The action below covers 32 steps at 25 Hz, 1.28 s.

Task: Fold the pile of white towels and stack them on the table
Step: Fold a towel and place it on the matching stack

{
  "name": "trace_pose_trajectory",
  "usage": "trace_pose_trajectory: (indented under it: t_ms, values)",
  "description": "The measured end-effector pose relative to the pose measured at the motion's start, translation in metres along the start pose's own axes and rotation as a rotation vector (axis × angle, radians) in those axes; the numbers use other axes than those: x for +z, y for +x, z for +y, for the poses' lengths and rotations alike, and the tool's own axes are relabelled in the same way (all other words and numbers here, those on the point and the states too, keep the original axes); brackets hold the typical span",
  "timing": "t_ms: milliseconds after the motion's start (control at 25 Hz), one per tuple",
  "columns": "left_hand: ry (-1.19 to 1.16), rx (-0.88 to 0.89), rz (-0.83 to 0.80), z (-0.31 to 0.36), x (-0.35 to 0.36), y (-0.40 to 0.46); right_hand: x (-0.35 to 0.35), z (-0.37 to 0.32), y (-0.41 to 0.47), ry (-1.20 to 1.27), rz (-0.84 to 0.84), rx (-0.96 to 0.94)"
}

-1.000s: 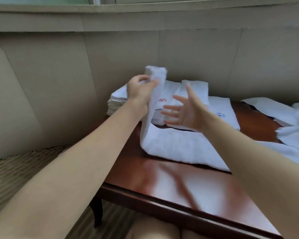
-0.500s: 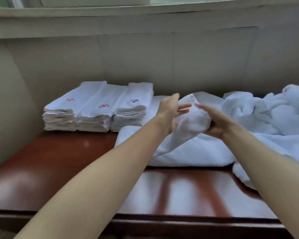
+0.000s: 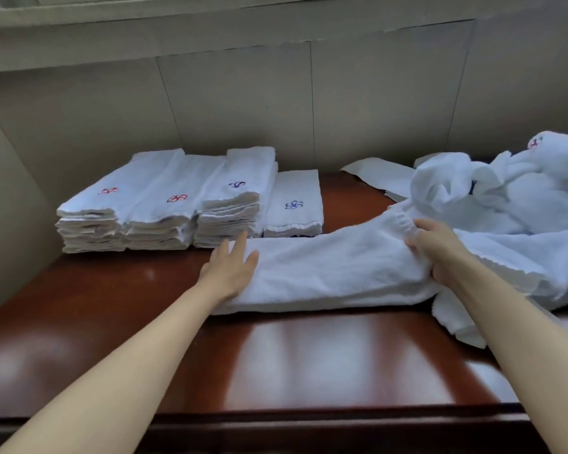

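Flattening white towel (image 3: 335, 270), monogrammed stacks (image 3: 164, 204) behind

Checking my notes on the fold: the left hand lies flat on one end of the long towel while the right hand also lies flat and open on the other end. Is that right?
Not quite. The left hand does lie flat on the long towel, but the right hand is not flat: its fingers curl round the bunched other end in a grip. The head view shows this.

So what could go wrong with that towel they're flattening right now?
The right hand grips one end of the towel, which lies against the unfolded pile, so pulling may drag loose towels along. The left hand presses flat right beside the folded stacks; a sweep that way could nudge them crooked.
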<state>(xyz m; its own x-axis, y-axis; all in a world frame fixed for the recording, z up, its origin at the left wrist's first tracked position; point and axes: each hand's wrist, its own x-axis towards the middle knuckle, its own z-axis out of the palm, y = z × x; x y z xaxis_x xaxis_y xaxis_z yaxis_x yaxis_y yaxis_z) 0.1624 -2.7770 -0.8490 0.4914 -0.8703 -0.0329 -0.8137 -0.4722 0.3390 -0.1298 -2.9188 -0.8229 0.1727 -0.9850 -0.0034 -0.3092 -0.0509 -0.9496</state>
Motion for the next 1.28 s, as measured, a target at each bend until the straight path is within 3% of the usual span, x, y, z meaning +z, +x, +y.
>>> trace_pose_trajectory:
  t_ms: [120,440,680,800,880,920,1000,1120,1280]
  values:
    - [0.055,-0.041,0.004,-0.007,0.009,-0.006,0.009,0.023,-0.013,-0.331,0.15,-0.056]
    - [0.162,-0.105,0.064,0.002,0.012,-0.021,0.021,0.039,-0.025,-0.595,0.312,-0.288]
    - [0.209,-0.098,0.081,0.002,0.014,-0.021,0.013,0.036,-0.023,-0.673,0.278,-0.326]
    - [0.225,-0.087,0.067,0.004,0.012,-0.02,0.054,0.009,-0.033,-0.718,0.251,-0.63]
    - [0.223,-0.081,0.058,0.003,0.012,-0.022,0.101,-0.016,-0.039,-0.755,0.109,-0.85]
    - [0.222,-0.079,0.06,0.003,0.012,-0.022,0.122,-0.026,-0.041,-0.823,0.009,-0.868]
    - [0.227,-0.077,0.064,0.002,0.013,-0.022,0.151,-0.031,-0.033,-0.931,-0.137,-0.791]
    - [0.23,-0.071,0.064,0.002,0.013,-0.021,0.136,-0.009,-0.012,-1.012,-0.296,-0.477]
    - [0.225,-0.065,0.059,0.001,0.013,-0.02,0.063,0.024,-0.006,-1.075,-0.124,-0.194]
